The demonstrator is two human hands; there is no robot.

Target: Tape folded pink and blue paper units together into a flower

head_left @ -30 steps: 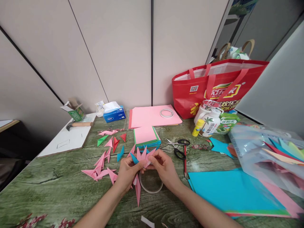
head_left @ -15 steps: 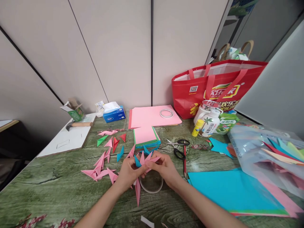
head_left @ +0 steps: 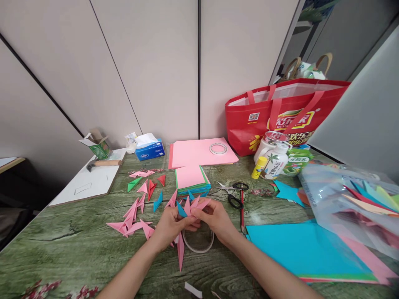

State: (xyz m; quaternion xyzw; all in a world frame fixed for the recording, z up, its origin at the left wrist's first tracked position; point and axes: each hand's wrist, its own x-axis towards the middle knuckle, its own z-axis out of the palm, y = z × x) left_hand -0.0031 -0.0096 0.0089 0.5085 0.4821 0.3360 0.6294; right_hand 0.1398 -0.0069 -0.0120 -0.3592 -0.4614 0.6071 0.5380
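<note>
Between my two hands is a folded paper piece (head_left: 187, 206) with pink points and a blue one. My left hand (head_left: 172, 226) pinches its left side, near the blue point. On the other side my right hand (head_left: 215, 218) grips the pink folds, thumb in front. Part of the piece is hidden by my fingers. Just below lies a tape ring (head_left: 199, 251), partly covered by my hands. A long pink folded paper (head_left: 180, 252) rests to its left. More pink folded papers (head_left: 127, 224) are heaped left of my hands, with a blue one (head_left: 158, 202) nearby.
Behind my hands sits a stack of square paper (head_left: 190, 176). Scissors (head_left: 233, 193) and a red pencil (head_left: 242, 216) lie to the right, by blue sheets (head_left: 299, 249). Further back stand a glue stick (head_left: 259, 167), a red bag (head_left: 246, 137) and a tissue box (head_left: 150, 151). A hammer (head_left: 106, 163) lies left.
My hands stay in nearly the same place. The fingers of my right hand have shifted slightly on the pink folds, and the left fingers now curl under the piece.
</note>
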